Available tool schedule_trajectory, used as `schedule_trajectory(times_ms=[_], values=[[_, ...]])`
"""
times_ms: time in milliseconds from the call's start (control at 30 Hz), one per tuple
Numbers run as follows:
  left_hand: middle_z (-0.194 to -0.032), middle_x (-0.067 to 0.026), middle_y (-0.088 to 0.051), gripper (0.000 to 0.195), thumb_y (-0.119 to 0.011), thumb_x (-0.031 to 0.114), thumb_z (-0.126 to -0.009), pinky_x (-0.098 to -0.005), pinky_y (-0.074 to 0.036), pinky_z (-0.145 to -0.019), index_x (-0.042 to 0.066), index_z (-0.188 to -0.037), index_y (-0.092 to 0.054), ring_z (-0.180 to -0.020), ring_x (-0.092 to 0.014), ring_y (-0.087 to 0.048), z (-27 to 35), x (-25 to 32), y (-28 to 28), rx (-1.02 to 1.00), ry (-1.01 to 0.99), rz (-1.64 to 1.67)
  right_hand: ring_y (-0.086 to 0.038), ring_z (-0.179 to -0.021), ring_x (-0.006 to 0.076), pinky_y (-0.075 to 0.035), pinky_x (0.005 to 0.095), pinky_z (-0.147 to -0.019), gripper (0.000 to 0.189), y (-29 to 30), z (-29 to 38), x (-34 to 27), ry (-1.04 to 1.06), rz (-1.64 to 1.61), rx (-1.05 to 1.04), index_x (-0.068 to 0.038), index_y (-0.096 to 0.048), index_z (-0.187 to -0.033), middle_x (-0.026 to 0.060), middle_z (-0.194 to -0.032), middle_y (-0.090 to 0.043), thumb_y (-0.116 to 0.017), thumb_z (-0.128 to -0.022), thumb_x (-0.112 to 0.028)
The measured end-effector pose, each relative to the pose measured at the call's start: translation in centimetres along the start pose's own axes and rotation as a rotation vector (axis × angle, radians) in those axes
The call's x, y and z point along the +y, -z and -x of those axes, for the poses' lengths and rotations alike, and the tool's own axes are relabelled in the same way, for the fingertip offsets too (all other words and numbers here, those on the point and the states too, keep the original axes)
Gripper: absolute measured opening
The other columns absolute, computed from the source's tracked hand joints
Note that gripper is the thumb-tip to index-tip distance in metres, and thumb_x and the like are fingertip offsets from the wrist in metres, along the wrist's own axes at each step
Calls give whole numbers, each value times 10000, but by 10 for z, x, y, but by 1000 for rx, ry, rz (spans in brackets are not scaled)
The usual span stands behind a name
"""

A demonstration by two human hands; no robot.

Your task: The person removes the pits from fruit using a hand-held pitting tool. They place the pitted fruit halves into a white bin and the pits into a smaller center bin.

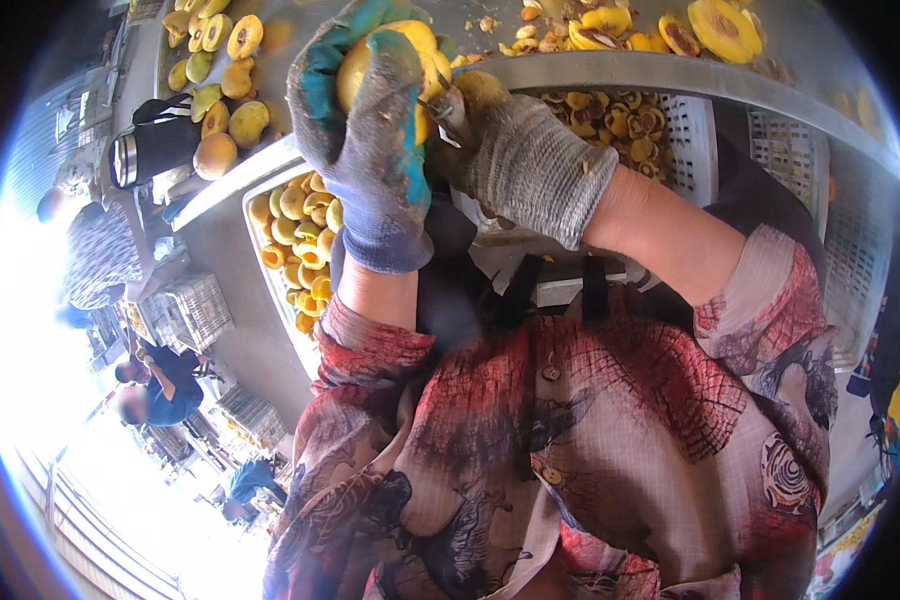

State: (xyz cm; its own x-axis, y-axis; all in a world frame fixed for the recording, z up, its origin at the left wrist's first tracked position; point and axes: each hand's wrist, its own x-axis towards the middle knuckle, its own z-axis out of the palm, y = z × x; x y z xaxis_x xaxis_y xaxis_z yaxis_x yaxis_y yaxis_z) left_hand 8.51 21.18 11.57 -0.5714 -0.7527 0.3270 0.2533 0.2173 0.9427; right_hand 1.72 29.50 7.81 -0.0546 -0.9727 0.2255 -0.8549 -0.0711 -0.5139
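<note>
My left hand (379, 142), in a grey-blue and teal work glove, grips a yellow peach (356, 71) above the metal table's near edge. My right hand (521, 154), in a grey knitted glove, is closed around a small metal pitting tool (450, 112). The tool's tip meets the peach's right side; the glove hides its handle. Halved peaches (244, 37), some with brown centres, lie on the metal tabletop to the left. More cut pieces (724, 30) and scraps lie at the right. Below my left hand, a white crate (259, 217) holds hollowed peach halves (300, 225).
A plastic crate (690, 142) under the table's metal rim (645, 71) holds brownish fruit scraps. Another pale crate (787, 154) stands farther right. A black flask or bag (154, 150) is at the left table edge. Other people (169, 386) and stacked crates (195, 307) appear at far left.
</note>
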Motion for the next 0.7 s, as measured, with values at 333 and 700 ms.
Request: schedule_trajectory(times_ms=[333, 700], values=[[-1030, -119, -545, 308, -555, 93, -809, -331, -460, -809, -23, -1089, -501, -934, -199, -541, -7, -7, 15, -93, 147, 102, -513, -397, 172, -431, 277, -340, 155, 42, 7, -17, -630, -1402, -250, -26, -484, -812, 77, -507, -495, -492, -829, -179], [-1030, -100, -547, 351, -578, 176, -783, -289, -456, -786, -20, -1066, -510, -879, -180, -559, -5, -1, 16, -41, 160, -36, -510, -388, 135, -400, 242, -311, 180, 43, 13, -16, -679, -1691, -340, -44, -506, -925, 43, -573, -535, -563, -802, -163]])
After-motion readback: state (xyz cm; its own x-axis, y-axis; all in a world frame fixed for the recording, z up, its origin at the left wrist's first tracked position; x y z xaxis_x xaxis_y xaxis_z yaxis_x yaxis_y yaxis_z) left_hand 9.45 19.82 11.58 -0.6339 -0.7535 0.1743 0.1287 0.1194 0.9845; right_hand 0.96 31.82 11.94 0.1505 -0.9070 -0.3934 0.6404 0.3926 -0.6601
